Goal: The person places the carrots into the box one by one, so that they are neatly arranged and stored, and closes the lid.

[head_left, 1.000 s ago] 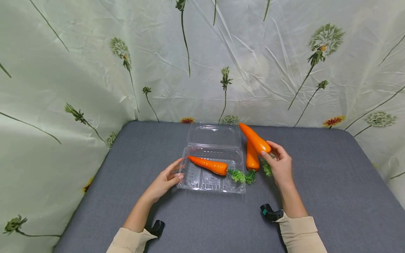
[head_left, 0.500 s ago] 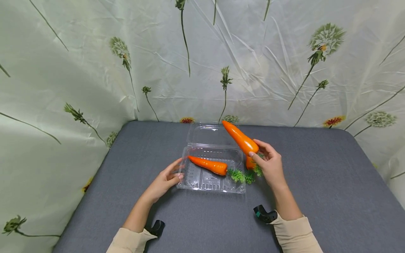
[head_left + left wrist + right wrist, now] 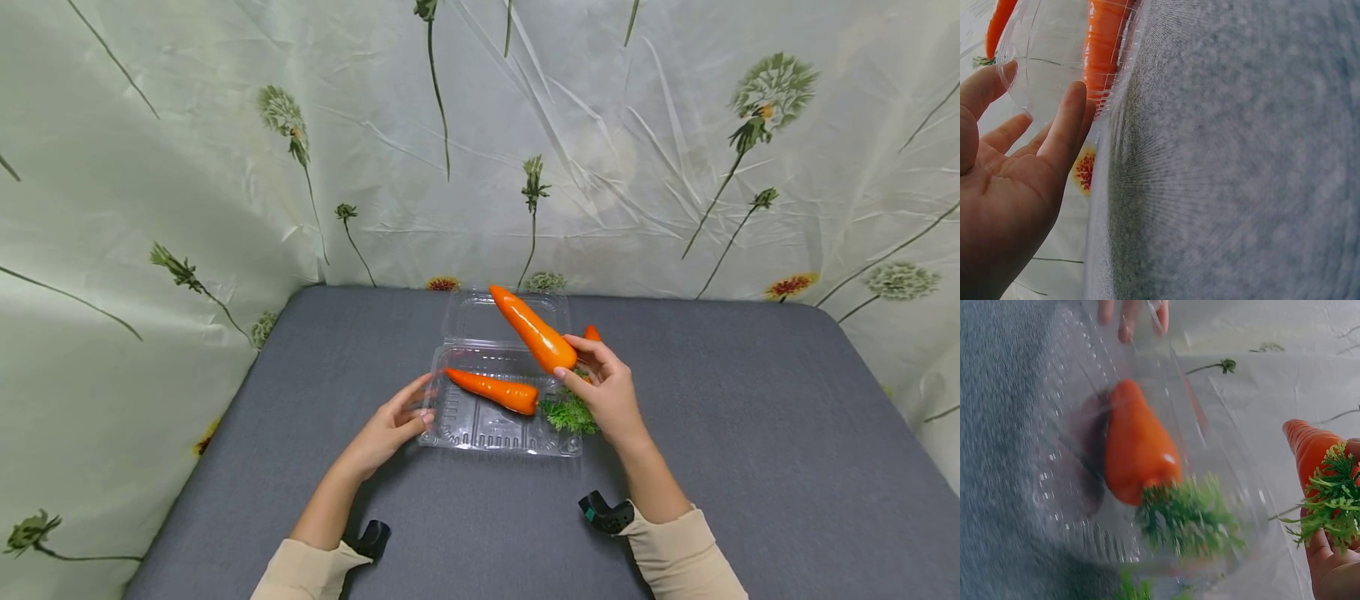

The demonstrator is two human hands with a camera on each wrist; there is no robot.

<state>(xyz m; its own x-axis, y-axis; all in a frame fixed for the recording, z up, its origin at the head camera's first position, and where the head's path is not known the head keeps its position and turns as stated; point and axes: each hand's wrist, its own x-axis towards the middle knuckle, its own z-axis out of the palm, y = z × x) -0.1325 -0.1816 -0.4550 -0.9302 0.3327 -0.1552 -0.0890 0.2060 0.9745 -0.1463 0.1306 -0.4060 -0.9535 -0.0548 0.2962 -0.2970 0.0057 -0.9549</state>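
My right hand [image 3: 606,395] grips an orange carrot [image 3: 533,329] by its thick end and holds it above a clear plastic clamshell box [image 3: 498,448]. The carrot's tip points to the back left, and its green leaves [image 3: 1335,497] hang by the palm in the right wrist view. Another carrot [image 3: 495,392] lies inside the box, with its leafy top [image 3: 1191,512] at the right side. My left hand [image 3: 390,429] touches the left wall of the box, its fingers [image 3: 1066,125] nearly straight. The box's lid [image 3: 468,317] is laid back, away from me.
A third carrot [image 3: 592,332] lies to the right of the box, mostly hidden behind my right hand. Everything stands on a grey cloth-covered table [image 3: 495,533]. Behind it hangs a pale flowered curtain [image 3: 480,225].
My right hand has moved left with its carrot, from above the third carrot to over the box. The left hand and the box have stayed in place.
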